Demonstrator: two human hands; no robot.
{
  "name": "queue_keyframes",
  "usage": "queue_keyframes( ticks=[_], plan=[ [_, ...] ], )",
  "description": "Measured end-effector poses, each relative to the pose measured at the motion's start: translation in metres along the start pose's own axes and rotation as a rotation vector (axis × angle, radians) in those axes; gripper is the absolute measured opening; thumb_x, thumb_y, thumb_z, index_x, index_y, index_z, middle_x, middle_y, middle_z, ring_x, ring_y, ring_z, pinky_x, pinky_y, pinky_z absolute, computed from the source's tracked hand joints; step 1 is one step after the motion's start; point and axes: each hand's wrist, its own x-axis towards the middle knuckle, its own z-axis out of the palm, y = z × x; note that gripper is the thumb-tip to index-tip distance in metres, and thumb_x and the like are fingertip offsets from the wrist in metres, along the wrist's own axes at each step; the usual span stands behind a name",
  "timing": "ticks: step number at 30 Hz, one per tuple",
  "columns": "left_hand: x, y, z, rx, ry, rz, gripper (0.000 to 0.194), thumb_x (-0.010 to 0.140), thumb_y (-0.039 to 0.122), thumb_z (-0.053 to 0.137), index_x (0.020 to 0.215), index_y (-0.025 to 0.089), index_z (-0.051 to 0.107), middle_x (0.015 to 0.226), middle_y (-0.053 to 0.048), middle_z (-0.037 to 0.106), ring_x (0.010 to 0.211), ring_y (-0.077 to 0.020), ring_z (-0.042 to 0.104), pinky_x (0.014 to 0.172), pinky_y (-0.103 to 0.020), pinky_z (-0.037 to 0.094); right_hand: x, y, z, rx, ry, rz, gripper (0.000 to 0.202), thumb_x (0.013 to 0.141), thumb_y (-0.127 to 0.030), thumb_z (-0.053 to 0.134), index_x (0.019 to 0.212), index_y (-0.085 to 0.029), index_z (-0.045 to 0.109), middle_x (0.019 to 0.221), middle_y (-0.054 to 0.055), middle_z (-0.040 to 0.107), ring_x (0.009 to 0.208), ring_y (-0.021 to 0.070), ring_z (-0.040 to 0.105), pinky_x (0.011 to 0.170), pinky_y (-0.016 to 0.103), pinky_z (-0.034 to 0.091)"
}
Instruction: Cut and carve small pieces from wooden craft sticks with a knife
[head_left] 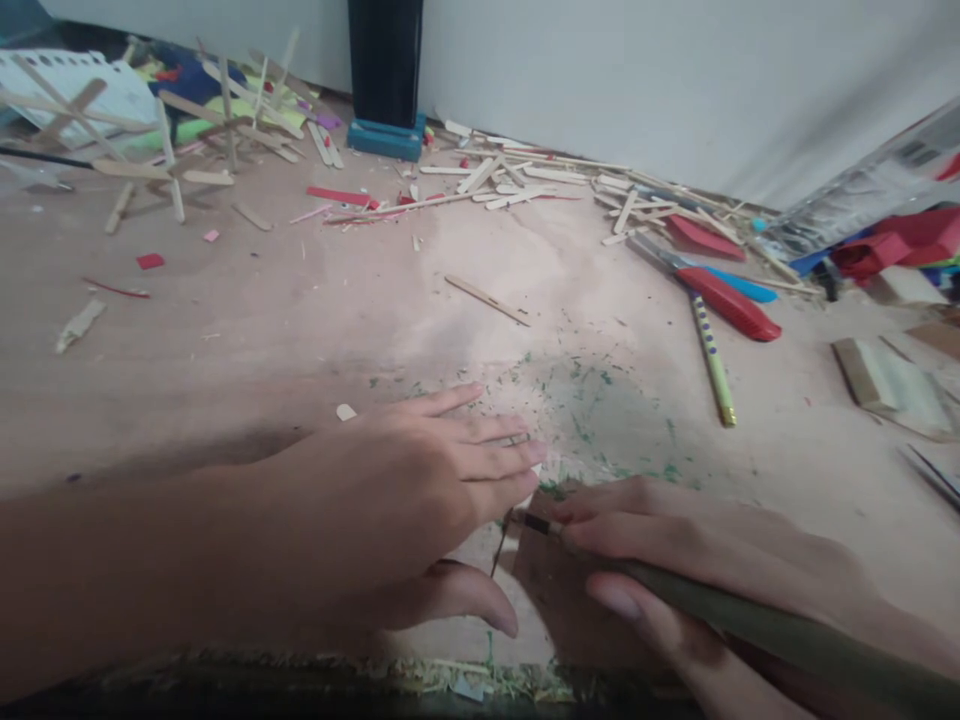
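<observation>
Over the tabletop, dark tool in right grip.

Left forearm: bare, entering from the left edge; we hold its wrist nearly straight. Left hand: back uppermost, palm down; we have four fingers outstretched, slightly spread, thumb set apart on our near side. Right hand: angled in from the lower right, fingers pointing left; ours in a pen-like grip, index finger extended, thumb below. Our fingertips: near one another, apart.
</observation>
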Motion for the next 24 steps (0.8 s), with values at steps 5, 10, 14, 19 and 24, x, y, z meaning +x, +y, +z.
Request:
queue_keyframes(
  ticks=[5,10,14,19,24],
  plan=[
    [0.000,-0.001,0.002,-0.006,-0.012,-0.004,0.064,0.116,0.065,0.062,0.153,0.013,0.070,0.164,-0.010,0.070,0.160,-0.0249,0.061,0.147,-0.039,0.027,0.000,-0.003,0.000,-0.024,0.014,0.002,0.020,0.113,-0.034,0.069,0.132,-0.037,0.070,0.123,-0.001,0.086,0.108,0.0225,0.085,0.092,0.031,0.073],
    [0.000,-0.002,0.004,0.002,-0.003,0.016,0.066,0.116,0.066,0.062,0.153,0.012,0.069,0.165,-0.010,0.069,0.161,-0.0260,0.060,0.148,-0.042,0.025,0.009,-0.006,-0.005,0.011,-0.003,-0.006,0.019,0.114,-0.029,0.065,0.131,-0.037,0.066,0.116,-0.002,0.085,0.101,0.0201,0.085,0.079,0.025,0.071],
    [0.001,-0.001,0.002,0.007,-0.033,0.004,0.067,0.115,0.065,0.064,0.155,0.012,0.068,0.168,-0.011,0.066,0.163,-0.0272,0.058,0.148,-0.044,0.026,0.011,-0.004,-0.004,0.012,0.006,0.003,0.015,0.115,-0.033,0.066,0.129,-0.036,0.068,0.119,-0.002,0.085,0.103,0.0195,0.084,0.083,0.024,0.071],
    [0.004,0.004,-0.003,-0.007,-0.036,-0.022,0.064,0.113,0.062,0.069,0.152,0.011,0.071,0.163,-0.011,0.070,0.159,-0.0271,0.062,0.147,-0.043,0.031,0.013,-0.010,0.002,0.046,0.002,-0.009,0.012,0.114,-0.032,0.067,0.125,-0.036,0.069,0.121,-0.003,0.087,0.104,0.0189,0.085,0.082,0.024,0.071],
    [0.005,0.004,-0.002,0.024,-0.018,-0.021,0.068,0.110,0.066,0.073,0.149,0.011,0.073,0.161,-0.014,0.072,0.158,-0.0299,0.064,0.145,-0.044,0.034,0.019,-0.016,0.001,0.127,-0.017,-0.009,0.017,0.113,-0.020,0.064,0.122,-0.035,0.068,0.115,-0.004,0.086,0.104,0.0166,0.085,0.075,0.022,0.068]
  ],
)
